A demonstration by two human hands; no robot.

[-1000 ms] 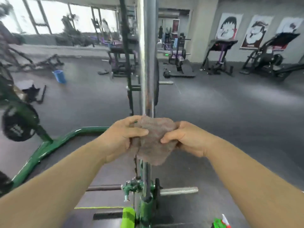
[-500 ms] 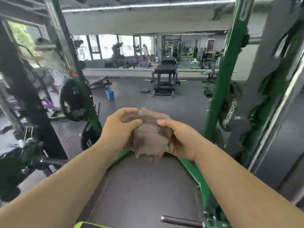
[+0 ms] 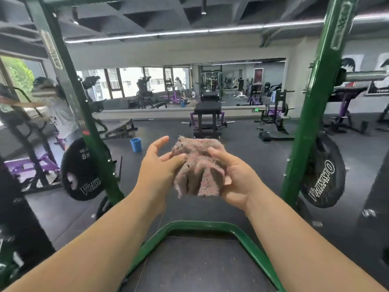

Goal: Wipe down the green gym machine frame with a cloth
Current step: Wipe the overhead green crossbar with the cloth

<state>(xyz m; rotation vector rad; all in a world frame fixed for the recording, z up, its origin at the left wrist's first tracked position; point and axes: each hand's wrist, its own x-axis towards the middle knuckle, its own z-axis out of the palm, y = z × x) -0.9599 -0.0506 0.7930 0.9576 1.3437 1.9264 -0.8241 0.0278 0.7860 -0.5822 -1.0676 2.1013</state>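
Observation:
A crumpled pinkish-brown cloth point(image 3: 197, 165) hangs in mid-air between my hands, in front of my chest. My right hand point(image 3: 235, 178) grips its right side, thumb on top and fingers curled under. My left hand point(image 3: 157, 167) is at the cloth's left edge, thumb touching it and fingers spread loosely. The green machine frame surrounds me: a left upright point(image 3: 69, 98), a right upright point(image 3: 315, 98) and a curved base bar point(image 3: 200, 225) below my forearms. The cloth touches no part of the frame.
Black weight plates hang on the left upright point(image 3: 84, 171) and right upright point(image 3: 324, 173). A blue bucket point(image 3: 135, 144) stands on the dark floor ahead. A black bench machine point(image 3: 207, 116) and a mirror wall lie beyond. A person stands blurred at the far left point(image 3: 56, 110).
My view swung from a chrome bar to the rack's front, then lifted. The cloth came off the bar. My left hand loosened from a grip to spread fingers at the cloth's edge.

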